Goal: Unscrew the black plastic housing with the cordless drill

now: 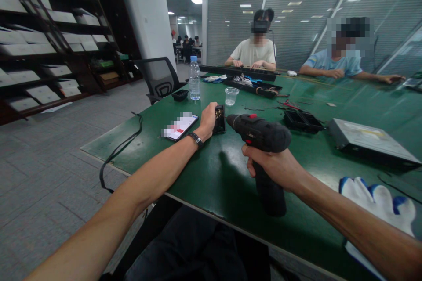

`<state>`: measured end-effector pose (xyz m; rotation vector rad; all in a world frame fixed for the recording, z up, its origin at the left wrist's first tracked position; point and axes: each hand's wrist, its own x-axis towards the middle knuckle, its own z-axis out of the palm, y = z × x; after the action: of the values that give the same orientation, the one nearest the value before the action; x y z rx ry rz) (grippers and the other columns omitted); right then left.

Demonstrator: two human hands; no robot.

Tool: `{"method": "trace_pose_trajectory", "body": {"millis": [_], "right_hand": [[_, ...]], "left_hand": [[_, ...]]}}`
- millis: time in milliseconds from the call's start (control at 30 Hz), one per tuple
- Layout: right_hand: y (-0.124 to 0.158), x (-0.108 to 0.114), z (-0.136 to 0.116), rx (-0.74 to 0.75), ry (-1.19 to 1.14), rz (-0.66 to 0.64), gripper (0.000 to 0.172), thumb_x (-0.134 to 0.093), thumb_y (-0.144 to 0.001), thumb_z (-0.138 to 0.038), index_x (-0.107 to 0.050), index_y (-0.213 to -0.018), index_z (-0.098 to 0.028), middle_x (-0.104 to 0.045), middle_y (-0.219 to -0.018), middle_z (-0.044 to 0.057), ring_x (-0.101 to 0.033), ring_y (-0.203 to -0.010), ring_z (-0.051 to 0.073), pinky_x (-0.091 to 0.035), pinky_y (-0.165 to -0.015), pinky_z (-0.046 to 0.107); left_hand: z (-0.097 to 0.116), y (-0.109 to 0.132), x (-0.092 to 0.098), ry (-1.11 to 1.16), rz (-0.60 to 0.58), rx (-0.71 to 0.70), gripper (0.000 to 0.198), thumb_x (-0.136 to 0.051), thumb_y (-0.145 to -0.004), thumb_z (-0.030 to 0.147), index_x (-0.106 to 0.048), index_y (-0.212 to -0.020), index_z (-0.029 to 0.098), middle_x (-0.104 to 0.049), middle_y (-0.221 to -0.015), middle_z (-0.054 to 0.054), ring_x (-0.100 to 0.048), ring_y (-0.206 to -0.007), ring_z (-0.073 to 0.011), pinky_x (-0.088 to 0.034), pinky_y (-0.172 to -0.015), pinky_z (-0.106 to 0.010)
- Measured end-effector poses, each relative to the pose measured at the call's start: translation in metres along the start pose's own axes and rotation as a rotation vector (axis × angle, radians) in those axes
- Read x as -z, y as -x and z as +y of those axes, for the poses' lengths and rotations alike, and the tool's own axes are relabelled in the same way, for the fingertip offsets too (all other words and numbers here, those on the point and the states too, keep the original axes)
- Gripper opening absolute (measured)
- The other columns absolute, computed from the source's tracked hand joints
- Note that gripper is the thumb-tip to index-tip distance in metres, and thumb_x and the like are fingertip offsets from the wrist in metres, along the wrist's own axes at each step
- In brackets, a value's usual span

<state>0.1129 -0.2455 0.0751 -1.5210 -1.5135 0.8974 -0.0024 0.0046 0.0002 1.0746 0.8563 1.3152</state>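
"Your right forearm [349, 217] lies nearest the camera, and your right hand [281, 169] is wrapped around the handle of the drill [263, 132]."

"Meanwhile your left hand [207, 120] grips the small black box [220, 126] by its left side, between the phone [183, 127] and the drill; whether it rests on the counter [198, 180] isn't clear."

"Your drill's nose faces the side showing brassy parts. Is it touching?"

"Too fine to tell. Either way, you'd do best to line the drill up square to that face, with your wrist straight, and squeeze the trigger gently under light pressure."

"You should also brace the box firmly against the counter, since a small piece like that could twist in your grip."

"And mind the fingers of your left hand: they sit close to the drill's line, so a slip could catch them. You might slide the clear cup [231, 96] farther off, too."
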Motion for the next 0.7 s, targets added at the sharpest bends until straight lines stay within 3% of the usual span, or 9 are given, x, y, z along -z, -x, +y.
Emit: {"method": "trace_pose_trajectory", "body": {"millis": [300,700], "right_hand": [[-0.0009,0.0008,0.0009,0.011,0.012,0.002,0.029,-0.065,-0.085,-0.037,-0.057,-0.059,-0.027,-0.067,-0.050,0.005,-0.062,-0.050,0.019,-0.049,-0.057,0.034],[-0.0002,-0.0004,-0.0007,0.001,0.014,0.012,0.032,-0.064,-0.086,-0.036,-0.058,-0.056,-0.026,-0.066,-0.049,0.005,-0.056,-0.047,0.017,-0.045,-0.053,0.032]], "left_hand": [[-0.0001,0.0008,0.0000,0.006,-0.015,0.020,0.030,-0.062,-0.098,0.050,-0.063,-0.086,0.023,-0.062,-0.077,0.001,-0.058,-0.067,-0.0166,-0.046,-0.061,-0.027],[-0.0026,-0.0013,0.0007,0.010,-0.014,0.009,0.031,-0.064,-0.095,0.052,-0.063,-0.086,0.022,-0.062,-0.078,0.000,-0.058,-0.067,-0.0163,-0.047,-0.061,-0.028]]}}
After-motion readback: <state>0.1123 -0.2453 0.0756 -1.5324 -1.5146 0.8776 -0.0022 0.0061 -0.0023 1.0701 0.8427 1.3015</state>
